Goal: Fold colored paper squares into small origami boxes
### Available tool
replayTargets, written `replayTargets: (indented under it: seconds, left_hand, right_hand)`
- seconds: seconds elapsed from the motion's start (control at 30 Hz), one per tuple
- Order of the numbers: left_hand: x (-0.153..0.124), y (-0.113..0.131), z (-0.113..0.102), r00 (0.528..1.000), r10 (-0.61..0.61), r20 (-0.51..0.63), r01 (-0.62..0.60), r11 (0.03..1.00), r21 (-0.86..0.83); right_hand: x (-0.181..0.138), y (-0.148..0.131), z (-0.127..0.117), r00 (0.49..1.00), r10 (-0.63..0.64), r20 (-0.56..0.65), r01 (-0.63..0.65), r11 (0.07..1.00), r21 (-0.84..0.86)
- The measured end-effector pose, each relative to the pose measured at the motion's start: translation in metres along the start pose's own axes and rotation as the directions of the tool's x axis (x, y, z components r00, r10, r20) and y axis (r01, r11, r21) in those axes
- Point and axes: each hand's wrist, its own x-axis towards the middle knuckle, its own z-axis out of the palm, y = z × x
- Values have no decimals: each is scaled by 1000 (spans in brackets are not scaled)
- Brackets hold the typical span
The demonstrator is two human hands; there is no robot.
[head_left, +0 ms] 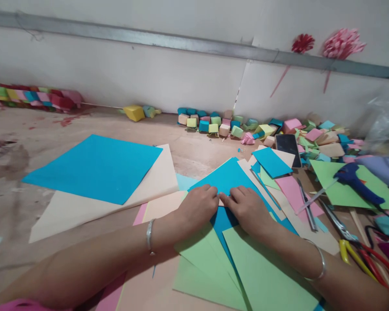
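Note:
My left hand (198, 204) and my right hand (246, 208) meet fingertip to fingertip on a blue paper sheet (227, 175) at the middle of the table. Both sets of fingers are curled down and pressed onto the sheet's edge, pinching it. Green paper sheets (214, 263) lie under my wrists, overlapping the blue one. A silver bangle sits on each wrist.
A large blue sheet (97, 166) lies on a cream sheet (84, 207) at the left. A phone (288, 147), a blue glue gun (356, 179), scissors (350, 237) and loose coloured papers crowd the right. Folded paper cubes (214, 123) line the back wall; paper flowers (342, 43) hang above.

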Motion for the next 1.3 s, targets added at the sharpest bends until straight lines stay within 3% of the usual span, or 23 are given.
replayTargets:
  seconds: [0.1, 0.3, 0.43, 0.63, 0.73, 0.83, 0.9, 1.03, 1.3]
  left_hand:
    - [0, 2, -1, 999, 18, 33, -20, 999, 41]
    - [1, -1, -8, 996, 32, 86, -34, 999, 21]
    - [3, -6, -10, 996, 23, 85, -20, 999, -31]
    - [9, -12, -7, 998, -30, 59, 38, 989, -141]
    - [12, -14, -4, 997, -55, 52, 64, 980, -190]
    - [12, -15, 0, 998, -50, 38, 57, 977, -204]
    - [12, -14, 0, 999, -36, 35, 42, 977, -210]
    - [13, -15, -2, 997, -51, 52, 63, 957, -283]
    - [11, -17, -14, 987, -132, 94, 159, 894, -420]
  right_hand:
    - [-1, -5, -3, 997, -55, 58, 59, 997, -58]
    - [-14, -2, -5, 983, 82, 162, -56, 986, -160]
    - [-19, 1, -7, 971, 33, 238, 24, 973, -230]
    - [-13, 14, -12, 977, 127, 169, -96, 979, -178]
    - [-7, 22, -13, 986, 166, 9, -165, 986, -35]
    - [1, 21, -4, 983, 161, -83, -126, 937, 327]
    - [5, 16, 6, 983, 181, -16, -148, 850, 505]
    - [11, 14, 18, 965, 229, 130, -261, 757, 599]
    - [10, 40, -5, 958, 24, 285, -235, 632, 738]
